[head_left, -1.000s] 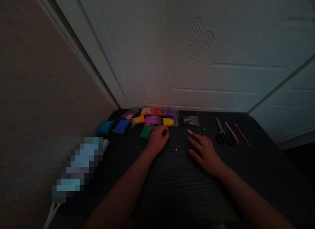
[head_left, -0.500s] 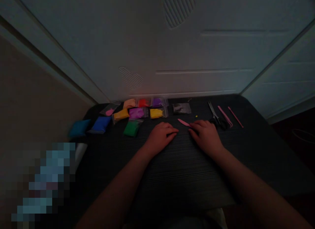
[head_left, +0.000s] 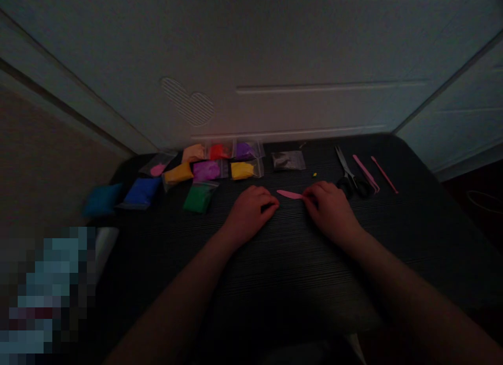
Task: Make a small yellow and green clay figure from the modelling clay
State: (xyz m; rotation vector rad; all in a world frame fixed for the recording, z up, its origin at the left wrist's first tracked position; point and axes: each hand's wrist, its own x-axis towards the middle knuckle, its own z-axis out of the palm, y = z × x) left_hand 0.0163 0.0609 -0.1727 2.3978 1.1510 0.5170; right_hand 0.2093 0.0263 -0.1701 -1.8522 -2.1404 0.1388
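In dim light both my hands rest on a dark ribbed table (head_left: 283, 281). My right hand (head_left: 332, 210) is curled, its fingers pinching the handle end of a flat pink plastic knife tool (head_left: 288, 194) that points left. My left hand (head_left: 251, 214) lies just left of the blade tip with fingers bent down onto the table; whether anything is under them is hidden. Behind the hands lie several small bags of coloured clay, among them a green bag (head_left: 197, 198), a yellow bag (head_left: 242, 170) and a blue bag (head_left: 140, 191).
Black-handled scissors (head_left: 349, 177) and two thin pink tools (head_left: 366, 173) lie at the back right. A tiny yellow crumb (head_left: 315, 174) sits near a bag of dark clay (head_left: 288, 160). A white panelled door (head_left: 275, 66) stands behind the table.
My hands have come together: the left moved right from the green bag, the right closed on the pink knife tool. The camera tilted downward.
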